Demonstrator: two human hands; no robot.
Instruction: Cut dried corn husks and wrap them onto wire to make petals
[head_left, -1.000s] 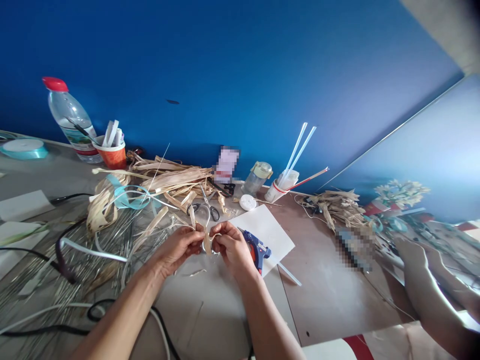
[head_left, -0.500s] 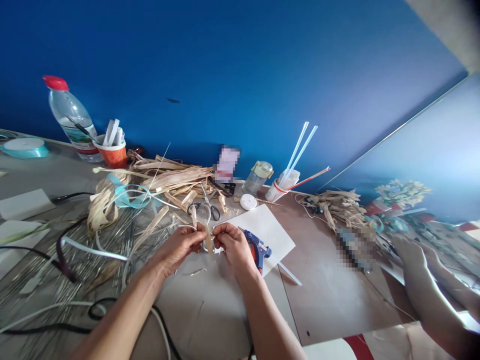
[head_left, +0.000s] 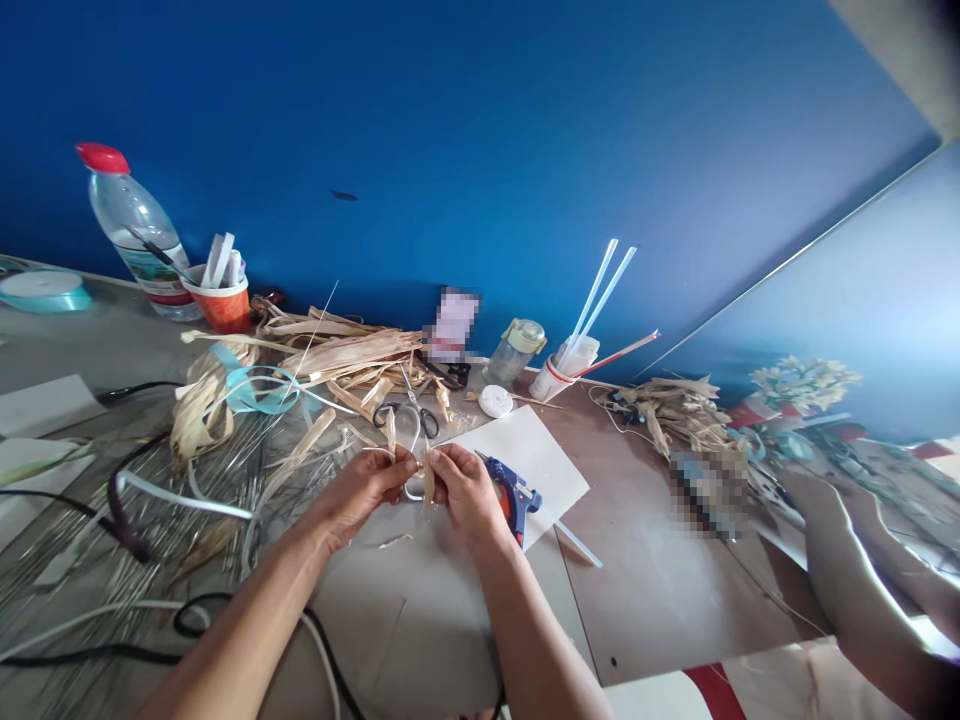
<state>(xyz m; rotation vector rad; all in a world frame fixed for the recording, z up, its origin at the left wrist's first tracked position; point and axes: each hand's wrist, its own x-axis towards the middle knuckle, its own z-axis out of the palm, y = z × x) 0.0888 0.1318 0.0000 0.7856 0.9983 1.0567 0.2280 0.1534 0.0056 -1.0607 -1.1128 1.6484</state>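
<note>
My left hand [head_left: 373,485] is closed in a pinch, with a narrow piece of dried corn husk [head_left: 391,428] sticking up from its fingers. Close beside it, my right hand [head_left: 463,487] pinches a pale husk strip [head_left: 428,480] that hangs down between the two hands. Whether both pieces are joined is hidden by the fingers. Behind the hands lie scissors [head_left: 409,405] with dark handles, spread apart. A blue glue gun [head_left: 517,497] rests just right of my right hand, partly on a white sheet [head_left: 544,450].
Loose husks [head_left: 352,355] pile up along the blue wall. Thin wires [head_left: 180,520] and cables cover the left side. A bottle [head_left: 139,230], an orange cup [head_left: 225,303], a jar [head_left: 515,352] and a cup with glue sticks [head_left: 551,382] line the back. Another person's arms [head_left: 847,560] reach in at right.
My right fingers have shifted from the strip's side onto its upper part, and the strip has moved slightly right. My left hand stays nearly in place. The view has shifted slightly.
</note>
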